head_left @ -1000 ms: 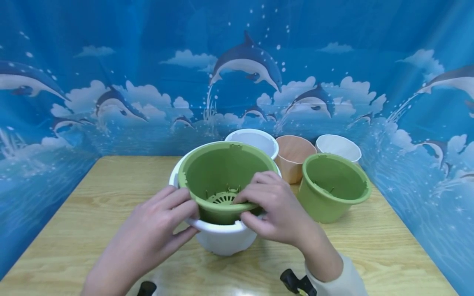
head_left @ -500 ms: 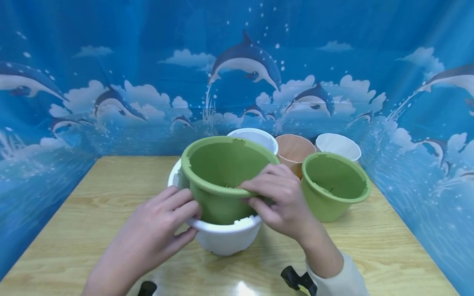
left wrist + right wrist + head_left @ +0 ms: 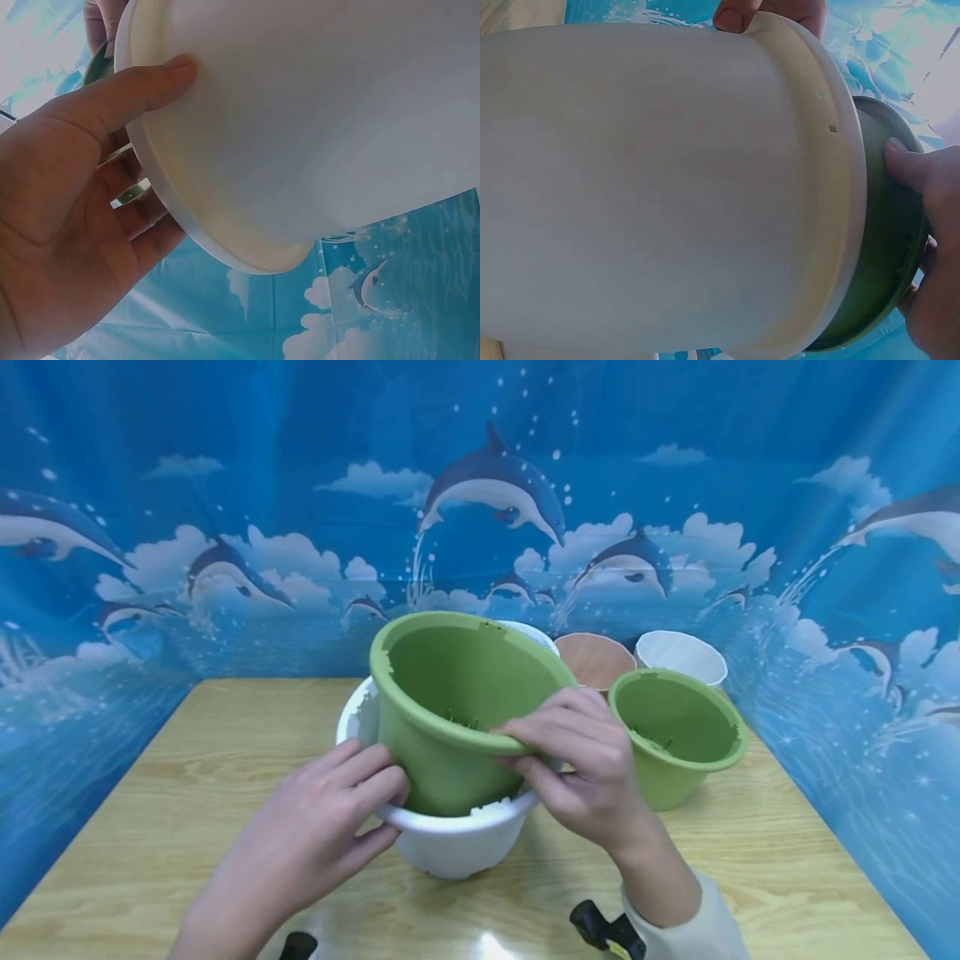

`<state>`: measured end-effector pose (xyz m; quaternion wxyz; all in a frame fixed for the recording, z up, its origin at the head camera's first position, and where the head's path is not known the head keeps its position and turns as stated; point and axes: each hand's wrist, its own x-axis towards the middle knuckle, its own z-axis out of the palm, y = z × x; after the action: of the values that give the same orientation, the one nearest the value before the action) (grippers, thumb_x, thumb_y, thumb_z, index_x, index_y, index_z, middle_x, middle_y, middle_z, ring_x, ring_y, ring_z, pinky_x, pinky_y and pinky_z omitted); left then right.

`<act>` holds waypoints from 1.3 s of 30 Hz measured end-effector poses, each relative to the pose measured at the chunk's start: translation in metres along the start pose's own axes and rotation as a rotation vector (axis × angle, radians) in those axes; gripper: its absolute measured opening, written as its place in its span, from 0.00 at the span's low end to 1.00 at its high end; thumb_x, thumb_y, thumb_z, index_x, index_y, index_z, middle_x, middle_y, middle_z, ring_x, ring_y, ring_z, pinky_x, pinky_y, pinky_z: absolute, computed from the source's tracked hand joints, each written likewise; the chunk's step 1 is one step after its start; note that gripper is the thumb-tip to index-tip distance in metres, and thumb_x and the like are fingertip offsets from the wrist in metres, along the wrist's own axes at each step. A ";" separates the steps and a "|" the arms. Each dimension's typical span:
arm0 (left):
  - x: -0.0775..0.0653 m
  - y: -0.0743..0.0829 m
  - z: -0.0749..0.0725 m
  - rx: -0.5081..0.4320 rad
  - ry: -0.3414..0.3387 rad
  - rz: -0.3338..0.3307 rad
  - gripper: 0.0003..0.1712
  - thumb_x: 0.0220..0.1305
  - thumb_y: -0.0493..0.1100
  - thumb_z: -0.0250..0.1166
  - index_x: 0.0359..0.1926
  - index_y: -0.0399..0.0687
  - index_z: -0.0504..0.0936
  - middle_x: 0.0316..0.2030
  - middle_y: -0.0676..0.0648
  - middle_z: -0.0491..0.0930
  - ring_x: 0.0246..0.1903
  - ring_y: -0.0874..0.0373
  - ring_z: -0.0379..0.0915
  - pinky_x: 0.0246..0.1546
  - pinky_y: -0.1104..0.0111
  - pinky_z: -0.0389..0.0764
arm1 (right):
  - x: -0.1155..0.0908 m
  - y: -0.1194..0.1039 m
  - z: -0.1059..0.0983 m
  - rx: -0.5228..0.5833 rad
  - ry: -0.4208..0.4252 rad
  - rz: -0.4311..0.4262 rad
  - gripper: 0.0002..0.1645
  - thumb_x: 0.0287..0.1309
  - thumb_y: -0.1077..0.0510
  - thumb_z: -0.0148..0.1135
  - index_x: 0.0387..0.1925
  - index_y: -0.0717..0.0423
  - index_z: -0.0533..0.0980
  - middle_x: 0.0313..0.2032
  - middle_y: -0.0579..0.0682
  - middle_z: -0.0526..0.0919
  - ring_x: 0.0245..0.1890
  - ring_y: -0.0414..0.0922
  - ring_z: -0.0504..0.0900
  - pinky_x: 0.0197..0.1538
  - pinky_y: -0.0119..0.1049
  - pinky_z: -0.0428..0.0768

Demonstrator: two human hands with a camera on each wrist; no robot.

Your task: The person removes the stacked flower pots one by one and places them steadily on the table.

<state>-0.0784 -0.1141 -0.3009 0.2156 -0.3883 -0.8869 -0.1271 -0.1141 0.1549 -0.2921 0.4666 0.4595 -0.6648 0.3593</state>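
A green plastic flowerpot [image 3: 442,768] stands partly inside a white flowerpot [image 3: 457,843], tilted with its right side lower. My right hand [image 3: 581,760] pinches the green pot's front right rim, thumb below on the outside and fingers over the edge. In the right wrist view that thumb presses the green pot [image 3: 885,217] just past the white rim. My left hand [image 3: 322,818] grips the white pot's front left rim. The left wrist view has its thumb on the outer wall of the white pot [image 3: 300,135], with the other fingers over the rim. The green pot's lower part is hidden.
A second green pot [image 3: 675,727] stands on the wooden table [image 3: 757,860] at the right. Behind it are a peach-coloured pot [image 3: 596,658] and a white one [image 3: 681,656]. Another white pot [image 3: 536,635] is partly hidden. A dolphin-printed curtain [image 3: 300,485] surrounds the table.
The green pot has risen out of the white pot and tipped, its left side higher, with the right hand lifting at its rim. The left hand keeps its grip on the white pot.
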 end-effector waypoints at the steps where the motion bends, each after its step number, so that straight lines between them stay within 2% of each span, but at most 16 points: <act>1: 0.000 0.000 0.000 0.002 -0.002 0.000 0.16 0.51 0.43 0.76 0.37 0.60 0.79 0.36 0.63 0.71 0.37 0.66 0.64 0.33 0.71 0.74 | 0.001 0.000 -0.001 0.000 0.008 -0.002 0.07 0.58 0.57 0.69 0.32 0.57 0.86 0.28 0.48 0.88 0.28 0.43 0.77 0.38 0.35 0.66; 11: 0.001 -0.001 0.001 -0.008 0.005 0.010 0.16 0.50 0.42 0.75 0.35 0.60 0.77 0.35 0.63 0.69 0.35 0.65 0.62 0.31 0.71 0.71 | 0.005 -0.002 -0.004 -0.025 0.099 -0.019 0.11 0.60 0.56 0.69 0.30 0.60 0.86 0.27 0.50 0.88 0.27 0.45 0.78 0.38 0.35 0.67; 18: 0.001 0.000 0.001 -0.018 0.013 0.026 0.16 0.50 0.43 0.75 0.35 0.61 0.76 0.34 0.64 0.69 0.34 0.66 0.62 0.31 0.72 0.71 | 0.004 -0.002 -0.007 -0.028 0.178 -0.010 0.05 0.53 0.63 0.69 0.28 0.63 0.86 0.26 0.52 0.87 0.26 0.47 0.78 0.39 0.35 0.70; 24: 0.001 0.001 0.002 -0.020 0.006 0.024 0.16 0.49 0.42 0.75 0.32 0.62 0.75 0.33 0.64 0.68 0.34 0.67 0.62 0.30 0.72 0.72 | 0.005 -0.003 -0.006 -0.026 0.243 -0.020 0.15 0.59 0.55 0.70 0.25 0.65 0.85 0.24 0.54 0.87 0.25 0.47 0.77 0.37 0.35 0.70; 33: 0.001 0.001 0.003 -0.019 0.011 0.044 0.17 0.49 0.41 0.74 0.32 0.60 0.74 0.33 0.63 0.66 0.33 0.67 0.61 0.31 0.72 0.71 | 0.008 -0.002 -0.002 -0.016 0.398 -0.067 0.17 0.55 0.56 0.74 0.21 0.68 0.84 0.21 0.58 0.85 0.21 0.49 0.74 0.35 0.35 0.72; 39: 0.000 0.001 0.002 -0.030 -0.002 0.040 0.17 0.50 0.41 0.74 0.33 0.61 0.73 0.33 0.64 0.66 0.33 0.67 0.61 0.30 0.73 0.70 | 0.009 -0.002 -0.004 -0.007 0.458 -0.066 0.15 0.52 0.57 0.75 0.22 0.67 0.84 0.21 0.59 0.85 0.21 0.50 0.74 0.36 0.33 0.74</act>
<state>-0.0782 -0.1121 -0.3027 0.2115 -0.4094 -0.8771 -0.1355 -0.1125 0.1555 -0.2823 0.6185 0.3860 -0.5271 0.4365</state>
